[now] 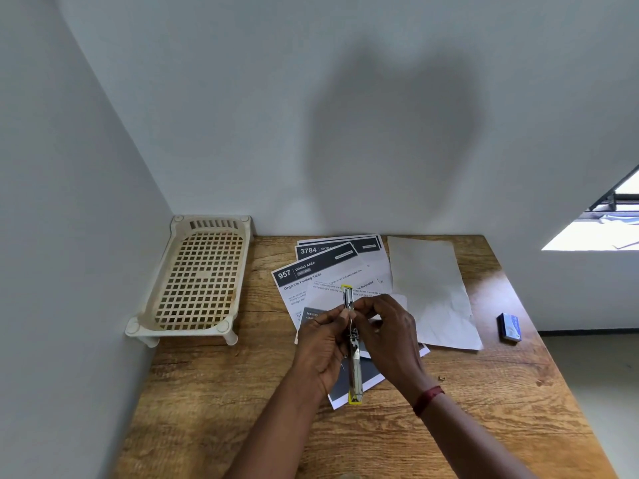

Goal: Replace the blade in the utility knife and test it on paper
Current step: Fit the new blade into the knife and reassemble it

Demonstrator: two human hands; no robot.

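From the head view, both hands meet over the middle of the wooden tabletop (214,392), closed around a long, slim utility knife (355,371) with a metal body and yellow ends. The left hand (320,350) has its fingers curled about the knife's middle from the left, thumb and forefinger pinching near the upper part. The right hand (387,337) closes on the same stretch from the right, fingertips pressed to the metal; a red band (428,399) circles that wrist. Where the fingers meet, the knife's middle is hidden, so the slider and any blade cannot be made out. Only the upper yellow tip and the lower metal length with its yellow end show.

Under the hands lies a fan of printed sheets (321,271), partly covered by the hands; most of the small print is unreadable. Just right of them a blank paper (432,288) reaches back to the wall. A small blue box (509,326) sits apart near the tabletop's right edge, and a tiny scrap (441,377) lies nearer, too small to identify. A cream slotted tray (197,281) on short legs fills the back left corner against both walls. The near part of the tabletop, around the forearms, is bare wood; its front edge is cut off by the frame.
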